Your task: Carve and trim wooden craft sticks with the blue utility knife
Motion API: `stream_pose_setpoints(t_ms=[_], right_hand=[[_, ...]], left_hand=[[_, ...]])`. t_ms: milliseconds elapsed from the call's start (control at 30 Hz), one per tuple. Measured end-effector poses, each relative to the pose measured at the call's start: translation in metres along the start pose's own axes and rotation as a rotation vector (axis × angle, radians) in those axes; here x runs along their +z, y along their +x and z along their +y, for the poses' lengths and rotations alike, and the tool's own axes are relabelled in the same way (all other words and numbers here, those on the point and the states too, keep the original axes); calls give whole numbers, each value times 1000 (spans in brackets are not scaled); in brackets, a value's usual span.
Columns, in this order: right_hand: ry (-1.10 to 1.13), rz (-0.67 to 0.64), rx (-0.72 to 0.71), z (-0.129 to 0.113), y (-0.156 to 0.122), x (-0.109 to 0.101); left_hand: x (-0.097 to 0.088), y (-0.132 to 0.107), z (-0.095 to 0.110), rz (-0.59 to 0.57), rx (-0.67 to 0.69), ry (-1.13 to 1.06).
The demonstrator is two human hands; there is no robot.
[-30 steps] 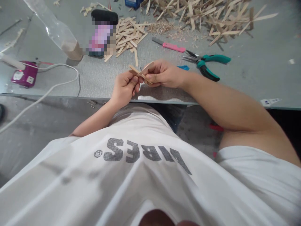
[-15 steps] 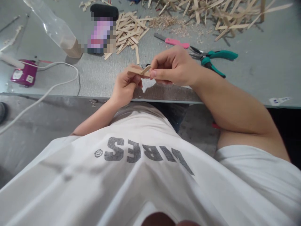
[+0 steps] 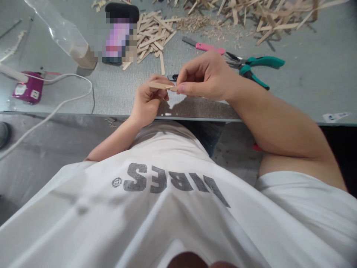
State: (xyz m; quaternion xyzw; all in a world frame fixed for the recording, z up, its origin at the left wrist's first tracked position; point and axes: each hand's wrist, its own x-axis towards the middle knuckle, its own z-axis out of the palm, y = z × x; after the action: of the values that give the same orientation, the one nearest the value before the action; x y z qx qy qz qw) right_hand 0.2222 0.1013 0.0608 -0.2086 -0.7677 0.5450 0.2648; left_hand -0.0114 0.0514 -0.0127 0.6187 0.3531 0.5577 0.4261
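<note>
My left hand (image 3: 147, 99) is closed on a wooden craft stick (image 3: 157, 85), thumb below it and fingers behind. My right hand (image 3: 205, 80) pinches a second, smaller piece of craft stick (image 3: 173, 89) between thumb and forefinger. The two pieces meet in the gap between my hands, just above the table's front edge; whether they are joined, I cannot tell. Behind my hands lies a dark tool tip (image 3: 173, 77), mostly hidden by my right hand. Teal-handled pliers (image 3: 264, 62) and a pink-handled tool with a flat grey blade (image 3: 210, 48) lie beyond my right hand.
A pile of craft sticks (image 3: 152, 37) lies beside a phone (image 3: 115, 41). Wood shavings (image 3: 192, 24) and a heap of wooden strips (image 3: 276, 22) are farther back. On the left are a clear plastic bottle (image 3: 65, 37), a purple plug adapter (image 3: 29, 89) and a white cable (image 3: 67, 98).
The small piece in my right hand has swung down from a slant to lie nearly in line with the stick in my left hand. Both hands stay almost in place.
</note>
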Motion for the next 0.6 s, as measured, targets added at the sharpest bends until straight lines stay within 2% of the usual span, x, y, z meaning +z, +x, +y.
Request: stream_pose_setpoints(t_ms=[233,467,600], right_hand=[[-32,-4,-37,4,-1,-1],[-73,-21,-104,9,-3,5],[-92,-4,-79,10,-4,4]], left_hand=[[3,3,-2,125,-9,85],[0,-2,3,60,110,-7],[0,-1,1,66,84,14]])
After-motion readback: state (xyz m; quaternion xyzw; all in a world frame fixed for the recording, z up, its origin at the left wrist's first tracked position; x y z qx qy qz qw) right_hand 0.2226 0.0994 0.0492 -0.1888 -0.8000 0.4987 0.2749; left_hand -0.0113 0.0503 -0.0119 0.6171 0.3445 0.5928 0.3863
